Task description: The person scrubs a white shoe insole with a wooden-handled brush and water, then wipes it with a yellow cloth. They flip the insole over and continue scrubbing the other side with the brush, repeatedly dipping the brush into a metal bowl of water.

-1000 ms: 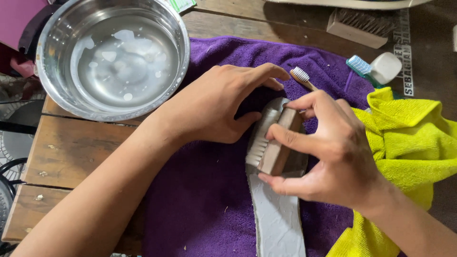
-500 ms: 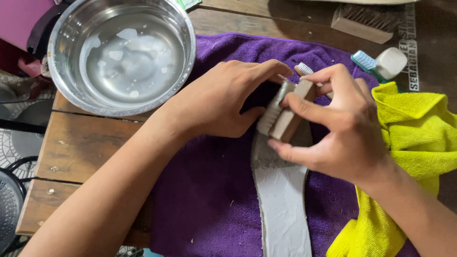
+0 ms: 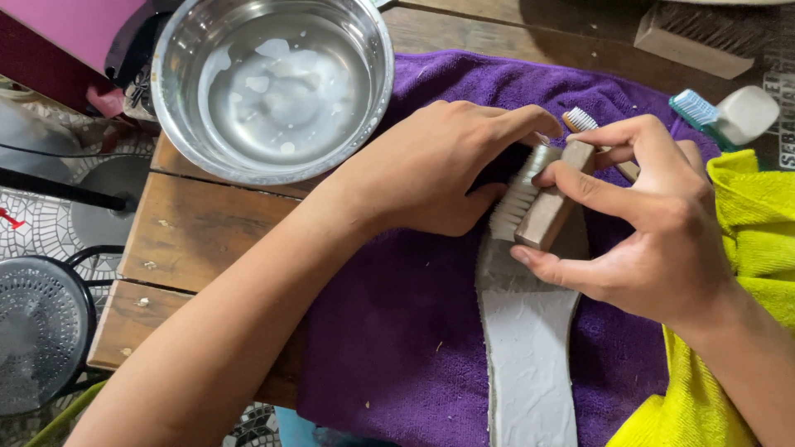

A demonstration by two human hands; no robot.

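Both hands are in the middle of the frame, over a purple towel (image 3: 389, 331). The right hand (image 3: 654, 240) is closed on a small wood brush (image 3: 542, 207). Its thumb is on one side of the block and its fingers are on the other. The white bristles point left and down, and they touch the top end of a grey insole (image 3: 530, 364). The left hand (image 3: 439, 170) lies flat, palm down, just left of the brush. Its fingers are close together and press on the top of the insole, and its fingertips come very near the right hand. The top of the insole is hidden under both hands.

The insole runs from the hands down to the bottom edge of the frame. The part near the brush looks darker than the rest.

A shiny metal bowl (image 3: 178, 108) with cloudy, bubbly water stands in the upper left, on the wood counter (image 3: 199, 232), and its rim goes over the edge of the towel. A toothbrush (image 3: 584, 122) pokes out just above the right hand. A yellow cloth (image 3: 762, 223) lies on the right, partly under the right arm. In the upper right are a second toothbrush with a blue head (image 3: 691, 106), a white block (image 3: 745, 114) touching it, and another wood brush (image 3: 700, 37) at the top edge. A dark strip with white print runs down the far right edge, too small to read. A pink thing (image 3: 74, 33) fills the upper left corner. A round metal mesh thing (image 3: 37, 331) is low on the left, down below the counter.
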